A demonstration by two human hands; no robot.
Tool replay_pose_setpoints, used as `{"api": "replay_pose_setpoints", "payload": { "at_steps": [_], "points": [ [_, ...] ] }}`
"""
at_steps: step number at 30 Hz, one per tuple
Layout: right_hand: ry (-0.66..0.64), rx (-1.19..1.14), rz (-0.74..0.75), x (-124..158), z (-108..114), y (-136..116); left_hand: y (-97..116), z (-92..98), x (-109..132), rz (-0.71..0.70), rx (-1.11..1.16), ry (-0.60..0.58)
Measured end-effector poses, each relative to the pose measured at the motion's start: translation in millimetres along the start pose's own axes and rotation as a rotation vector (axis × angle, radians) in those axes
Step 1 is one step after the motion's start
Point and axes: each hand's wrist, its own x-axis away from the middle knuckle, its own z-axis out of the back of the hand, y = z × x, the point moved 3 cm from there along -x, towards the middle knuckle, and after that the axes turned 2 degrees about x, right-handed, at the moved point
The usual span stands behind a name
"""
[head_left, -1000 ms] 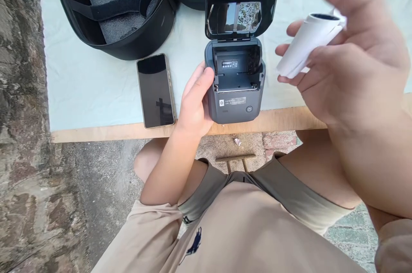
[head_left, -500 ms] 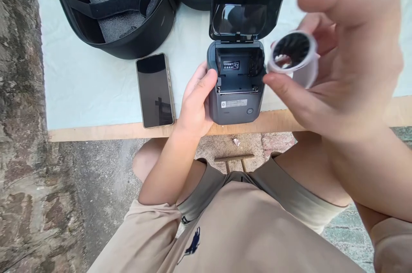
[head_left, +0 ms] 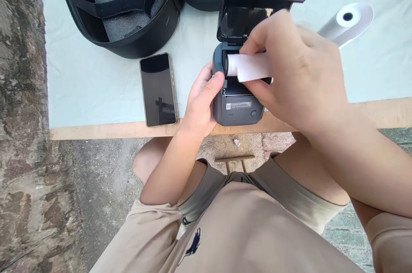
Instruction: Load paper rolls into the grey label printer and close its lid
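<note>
A dark grey label printer (head_left: 240,115) stands at the table's front edge with its black lid (head_left: 233,24) swung up and back. My left hand (head_left: 204,97) grips the printer's left side, thumb on the rim. Pinched between the fingers of my right hand (head_left: 296,67) is a white paper roll (head_left: 254,67), lying crosswise in the printer's open bay. A loose flap of the paper hangs toward me. My hand hides the roll's right end and part of the bay's right side.
Left of the printer lies a phone (head_left: 159,90), screen up. An open black zip case (head_left: 138,32) with grey foam is at the back left. A second white paper roll (head_left: 344,24), partly unwound, rests at the back right. The wooden table edge (head_left: 370,114) runs along the front.
My right hand has moved left with the paper roll, from beside the printer into its bay. The printer has shifted slightly right in view. The other roll has come into sight.
</note>
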Motion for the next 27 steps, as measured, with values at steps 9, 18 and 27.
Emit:
{"api": "replay_pose_setpoints", "payload": {
  "at_steps": [9,18,27],
  "points": [
    [-0.002,-0.004,0.044,7,0,8,1,0.9,1,-0.004,-0.056,0.005],
    [0.22,-0.039,0.229,12,-5,17,1,-2.0,0,0.018,-0.096,0.031],
    [0.158,-0.493,0.367,27,-11,7,1,1.7,-1,-0.03,-0.004,-0.045]
  ]
}}
